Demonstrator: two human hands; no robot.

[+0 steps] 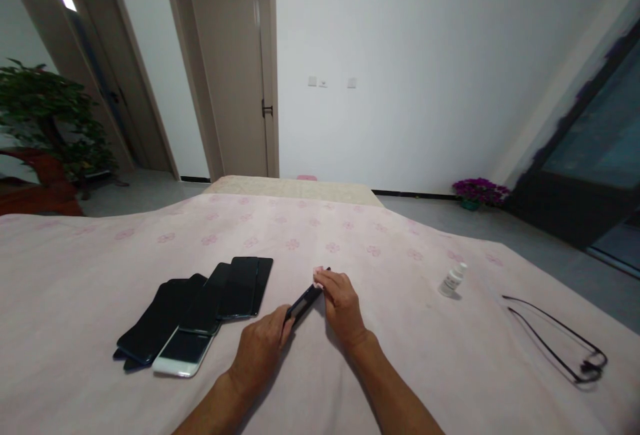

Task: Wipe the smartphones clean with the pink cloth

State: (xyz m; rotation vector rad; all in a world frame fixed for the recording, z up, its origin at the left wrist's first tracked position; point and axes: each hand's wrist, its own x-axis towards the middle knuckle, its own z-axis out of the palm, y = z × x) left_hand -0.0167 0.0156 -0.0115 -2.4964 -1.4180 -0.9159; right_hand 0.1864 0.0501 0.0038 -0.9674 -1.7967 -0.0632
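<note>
My left hand [260, 348] grips the near end of a dark phone [304, 303] that stands on its edge on the pink cloth-covered table [400, 328]. My right hand [343, 305] presses a small pale pink cloth [318, 275] against the phone's far end. To the left lies a pile of several phones [200, 315], mostly black, with a white one [184, 353] at the front.
A small white bottle [453, 280] stands to the right of my hands. A thin black cable [560, 338] lies at the far right. Beyond the table are a door [235, 75], a potted plant [50, 121] at left and purple flowers [480, 191] on the floor.
</note>
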